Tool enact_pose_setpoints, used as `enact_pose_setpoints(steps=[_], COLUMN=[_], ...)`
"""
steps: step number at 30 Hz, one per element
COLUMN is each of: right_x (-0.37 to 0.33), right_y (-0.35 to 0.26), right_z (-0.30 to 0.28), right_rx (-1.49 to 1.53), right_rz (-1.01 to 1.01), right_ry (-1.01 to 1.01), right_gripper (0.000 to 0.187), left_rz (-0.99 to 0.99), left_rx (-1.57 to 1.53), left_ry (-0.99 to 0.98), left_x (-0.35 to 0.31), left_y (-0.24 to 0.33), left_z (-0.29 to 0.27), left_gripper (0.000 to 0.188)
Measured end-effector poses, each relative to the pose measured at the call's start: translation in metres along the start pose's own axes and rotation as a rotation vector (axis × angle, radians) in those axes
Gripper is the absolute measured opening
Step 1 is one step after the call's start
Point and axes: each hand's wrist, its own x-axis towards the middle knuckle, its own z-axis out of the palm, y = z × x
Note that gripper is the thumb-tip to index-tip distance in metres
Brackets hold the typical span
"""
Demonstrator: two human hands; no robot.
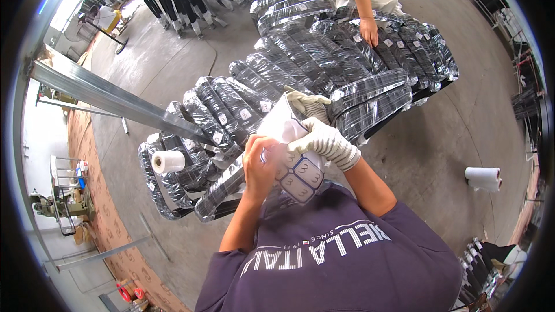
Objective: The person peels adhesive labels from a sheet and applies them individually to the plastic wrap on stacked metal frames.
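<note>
In front of my chest I hold a sheet of white labels [300, 180] with dark blue rounded borders. My right hand [328, 143], in a pale knitted work glove, grips its upper right part between thumb and fingers. My left hand [259, 165] is bare, with its fingers closed at the sheet's left side; glare hides exactly what the fingertips pinch. A loose work glove [309, 104] lies just beyond my hands. It rests on long black parts wrapped in clear film [240, 110], several of which carry small white labels.
A roll of film [168, 162] sits on the wrapped parts at left, near a slanting metal post [121, 97]. Across the pile a person's hand [369, 32] touches the parts. White rolls [483, 175] are on the floor at right; a fan [104, 28] stands far left.
</note>
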Motion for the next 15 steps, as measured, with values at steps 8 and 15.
enact_pose_setpoints(steps=[8,15], right_x=[-0.005,-0.010], right_y=[-0.019,-0.014], right_z=[-0.001,0.005], right_rx=[-0.838,-0.800], right_rz=[-0.085,-0.148], right_ry=[0.227,0.293], right_gripper=[0.030,0.028], left_rz=[0.246,0.093], left_rx=[0.371,0.281], left_ry=[-0.096,-0.113], left_x=[0.012,0.010], left_y=[0.009,0.010], left_z=[0.002,0.004], left_gripper=[0.016,0.011])
